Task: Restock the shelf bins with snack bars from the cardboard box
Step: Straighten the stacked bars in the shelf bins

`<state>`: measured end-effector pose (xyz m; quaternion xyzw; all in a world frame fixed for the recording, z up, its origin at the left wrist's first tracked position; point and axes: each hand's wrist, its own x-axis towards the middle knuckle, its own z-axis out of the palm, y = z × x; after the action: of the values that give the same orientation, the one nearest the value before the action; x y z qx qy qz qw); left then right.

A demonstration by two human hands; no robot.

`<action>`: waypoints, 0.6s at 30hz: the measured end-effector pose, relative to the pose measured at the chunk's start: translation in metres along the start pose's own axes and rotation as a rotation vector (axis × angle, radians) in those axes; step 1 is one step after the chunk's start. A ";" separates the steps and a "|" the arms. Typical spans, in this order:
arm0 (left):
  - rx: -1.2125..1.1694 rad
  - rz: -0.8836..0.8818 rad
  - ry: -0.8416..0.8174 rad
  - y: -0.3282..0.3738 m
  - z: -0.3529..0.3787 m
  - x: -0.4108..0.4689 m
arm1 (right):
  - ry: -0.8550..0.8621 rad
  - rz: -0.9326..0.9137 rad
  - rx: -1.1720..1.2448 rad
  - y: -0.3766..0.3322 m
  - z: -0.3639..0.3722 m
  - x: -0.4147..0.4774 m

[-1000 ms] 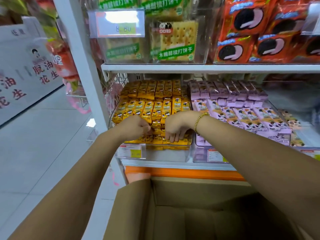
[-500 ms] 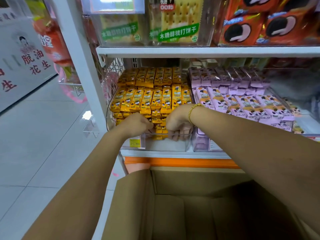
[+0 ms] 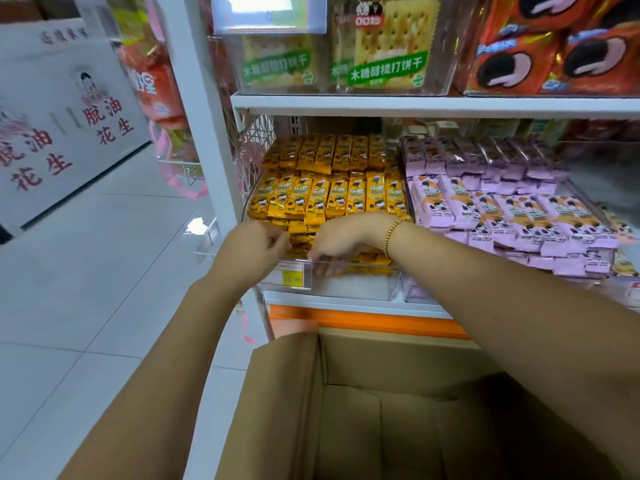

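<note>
Yellow snack bars fill a clear shelf bin on the lower shelf, stacked in rows. My left hand is curled at the bin's front left, fingers pinched on bars in the front row. My right hand, with a gold bead bracelet, reaches over the front rim. Its fingertips show through the clear front wall, tucked among the front bars. The open cardboard box stands below my arms; the part of its inside that shows holds no bars.
Purple snack bars fill the neighbouring bin on the right. A yellow price tag hangs on the bin front. Cracker packs and red cookie packs sit on the shelf above. White tiled floor lies to the left.
Both hands stay at the front of the yellow bin. My right fingers have dipped lower behind the clear front wall. The view has shifted slightly.
</note>
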<state>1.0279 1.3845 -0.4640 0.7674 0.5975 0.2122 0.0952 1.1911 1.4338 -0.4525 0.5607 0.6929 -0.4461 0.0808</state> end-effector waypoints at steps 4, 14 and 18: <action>0.088 0.085 0.024 -0.006 -0.008 -0.025 | -0.052 0.022 0.048 -0.006 0.013 0.018; -0.045 0.054 0.011 -0.010 -0.009 -0.033 | 0.016 0.082 -0.051 -0.009 0.005 0.034; -0.042 0.002 0.101 -0.013 -0.001 -0.047 | -0.010 -0.056 0.144 -0.018 0.007 0.033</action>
<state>1.0068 1.3429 -0.4778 0.7542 0.5961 0.2634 0.0810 1.1613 1.4526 -0.4675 0.5434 0.6738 -0.4996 0.0313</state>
